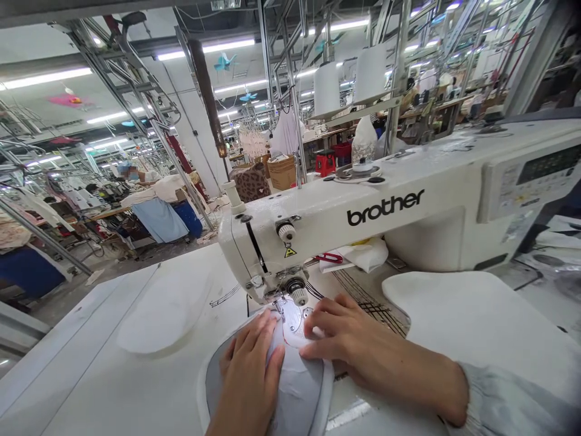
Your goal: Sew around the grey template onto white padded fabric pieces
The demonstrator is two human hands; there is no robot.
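A white Brother sewing machine (385, 209) stands across the table, its needle and presser foot (280, 309) low at the centre. Under the foot lies a curved grey fabric piece with a white edge (302, 393). My left hand (249, 375) lies flat on the grey fabric, fingers stretched toward the needle. To the right of the needle, my right hand (349, 345) presses on the fabric edge with fingers spread. Neither hand grips anything.
A white curved fabric piece (163, 315) lies on the white table (82, 375) to the left, and a stack of white pieces (476, 315) to the right. Red-handled scissors (329, 258) rest behind the machine arm. Thread cones (327, 88) stand above. The factory floor stretches beyond.
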